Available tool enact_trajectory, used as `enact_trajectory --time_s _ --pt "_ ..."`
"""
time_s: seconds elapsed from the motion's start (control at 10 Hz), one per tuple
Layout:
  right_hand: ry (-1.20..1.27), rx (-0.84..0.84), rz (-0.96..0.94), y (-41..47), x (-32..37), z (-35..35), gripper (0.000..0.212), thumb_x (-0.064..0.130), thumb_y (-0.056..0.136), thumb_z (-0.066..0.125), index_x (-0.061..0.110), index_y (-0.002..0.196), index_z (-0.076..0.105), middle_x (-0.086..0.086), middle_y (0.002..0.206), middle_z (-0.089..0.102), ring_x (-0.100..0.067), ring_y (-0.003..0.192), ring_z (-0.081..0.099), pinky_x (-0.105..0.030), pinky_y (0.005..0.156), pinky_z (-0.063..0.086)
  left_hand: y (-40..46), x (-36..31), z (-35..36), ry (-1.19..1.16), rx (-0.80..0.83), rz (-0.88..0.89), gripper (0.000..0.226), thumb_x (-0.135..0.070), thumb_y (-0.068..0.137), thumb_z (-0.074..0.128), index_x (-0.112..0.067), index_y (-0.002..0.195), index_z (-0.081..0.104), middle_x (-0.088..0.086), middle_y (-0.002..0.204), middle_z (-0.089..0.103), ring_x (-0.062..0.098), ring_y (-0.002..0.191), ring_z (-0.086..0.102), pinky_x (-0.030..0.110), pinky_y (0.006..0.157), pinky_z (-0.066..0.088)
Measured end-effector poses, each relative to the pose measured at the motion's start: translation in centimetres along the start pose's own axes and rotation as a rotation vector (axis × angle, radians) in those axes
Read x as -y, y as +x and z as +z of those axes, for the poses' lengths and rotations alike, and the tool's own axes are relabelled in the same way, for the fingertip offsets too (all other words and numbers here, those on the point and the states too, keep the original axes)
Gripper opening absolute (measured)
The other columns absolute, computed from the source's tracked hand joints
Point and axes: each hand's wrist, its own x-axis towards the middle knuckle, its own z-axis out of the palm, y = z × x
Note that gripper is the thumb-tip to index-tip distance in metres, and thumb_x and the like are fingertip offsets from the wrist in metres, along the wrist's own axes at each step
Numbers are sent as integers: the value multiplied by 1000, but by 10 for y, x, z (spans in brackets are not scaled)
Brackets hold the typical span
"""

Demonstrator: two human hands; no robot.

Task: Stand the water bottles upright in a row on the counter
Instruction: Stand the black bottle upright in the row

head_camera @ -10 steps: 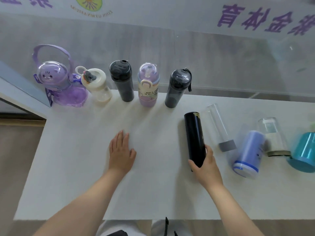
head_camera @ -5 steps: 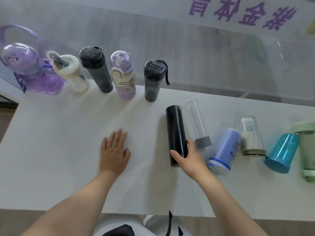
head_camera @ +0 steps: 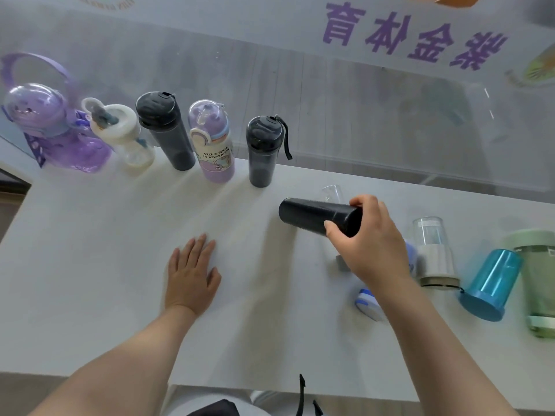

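Observation:
My right hand grips one end of a black cylindrical bottle and holds it lifted off the white counter, lying sideways. My left hand rests flat on the counter, fingers straight. Several bottles stand upright in a row along the back: a purple round jug, a white one, a dark grey one, a lilac printed one and a dark one with a strap. Lying on the right are a clear tube bottle, a blue-capped bottle, a clear glass one, a teal one and a pale green one.
A frosted glass panel with purple lettering rises behind the counter's far edge. The counter's near edge runs close to my body. The left end of the counter drops off beside the purple jug.
My right hand has lifted the black bottle off the counter and swung it from lengthwise to sideways. The left hand has stayed flat. The camera has shifted to the right.

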Motion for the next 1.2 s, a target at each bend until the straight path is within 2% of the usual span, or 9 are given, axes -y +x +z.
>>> enact_trajectory --time_s 0.2,0.3,0.5,0.7,0.8,0.9,1.0,1.1,1.2 --pt "-75 -69 -163 14 19 1 60 45 76 68 17 124 47 -2 113 53 -28 95 49 -38 71 47 0 -1 0 -9 -4 -5 62 -36 82 36 -18 141 42 5 151 38 25 139 33 48 114 19" --pt "-70 20 -244 17 24 5 66 46 76 69 15 130 45 -4 117 51 -27 99 45 -38 78 46 0 -1 -1 -14 -10 -4 62 -36 82 36 -17 141 43 5 151 38 25 139 32 47 114 18" --pt "65 298 -260 21 30 -6 77 25 80 61 25 147 22 7 146 28 -15 131 32 -26 95 34 0 -2 -2 -21 -14 -8 61 -36 82 36 -18 141 42 4 151 37 24 139 31 47 115 17" --pt "-58 159 -156 32 40 -2 81 56 81 62 24 144 23 0 135 44 -24 119 47 -37 88 42 0 -2 -3 -34 -13 -8 62 -35 82 36 -19 141 42 5 151 37 24 139 31 47 115 17" --pt "-147 78 -126 39 37 2 85 66 80 57 20 144 26 -3 131 45 -26 118 45 -37 83 41 0 -2 -3 -40 -9 -9 62 -35 81 37 -18 140 43 5 151 38 24 139 32 48 115 18" --pt "84 122 -155 44 28 3 87 50 81 66 24 149 19 0 144 33 -19 131 34 -33 98 37 1 -2 -3 -35 -3 -9 62 -35 81 37 -18 140 43 5 151 38 24 139 31 48 115 18" --pt "346 260 -152 44 20 -4 80 25 82 67 37 146 22 10 145 29 -7 128 35 -28 103 36 1 -1 -3 -28 1 -9 62 -35 82 37 -18 141 43 5 152 37 24 140 31 48 115 17" --pt "388 268 -126 45 12 -6 72 20 81 69 34 142 32 10 133 43 -9 115 47 -28 98 43 1 -1 -2 -25 4 -9 62 -35 82 37 -19 141 42 4 152 36 24 140 31 48 115 17" --pt "308 101 -90 45 11 0 69 35 78 75 29 136 38 8 120 52 -14 99 52 -27 85 43 1 -1 -2 -35 4 -13 62 -35 82 37 -19 141 43 4 152 37 24 140 31 48 115 17"
